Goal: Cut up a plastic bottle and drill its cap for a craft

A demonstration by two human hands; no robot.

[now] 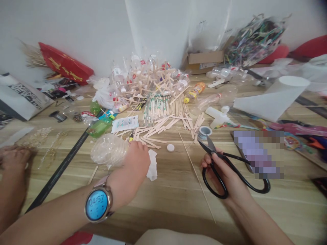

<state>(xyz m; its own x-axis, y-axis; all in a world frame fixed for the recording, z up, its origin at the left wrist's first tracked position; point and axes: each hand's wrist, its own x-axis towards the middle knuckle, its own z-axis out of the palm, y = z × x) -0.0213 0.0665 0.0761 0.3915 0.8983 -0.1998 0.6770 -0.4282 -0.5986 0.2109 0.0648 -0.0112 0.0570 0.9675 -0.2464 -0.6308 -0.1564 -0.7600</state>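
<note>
My left hand (136, 160), with a watch on its wrist, is closed at the right end of a clear ribbed plastic bottle (108, 149) lying on its side. The fingertips are mostly hidden. Beside that hand lies a torn piece of white paper (152, 165). In my right hand (227, 173) is a pair of black-handled scissors (218, 183), blades pointing up and left and slightly apart. Just beyond the blades stands a spool of grey-blue wire (205, 132). A thin wooden skewer (196, 175) and a white bottle cap (170, 147) lie between my hands.
Wooden craft sticks (163, 124) and several plastic bottles (135, 64) crowd the table's middle and back. At the right are a pixelated phone (255, 153) and a white cone (276, 98). Another person's hand (15, 156) rests at the left edge. A green bottle (100, 126) lies nearby.
</note>
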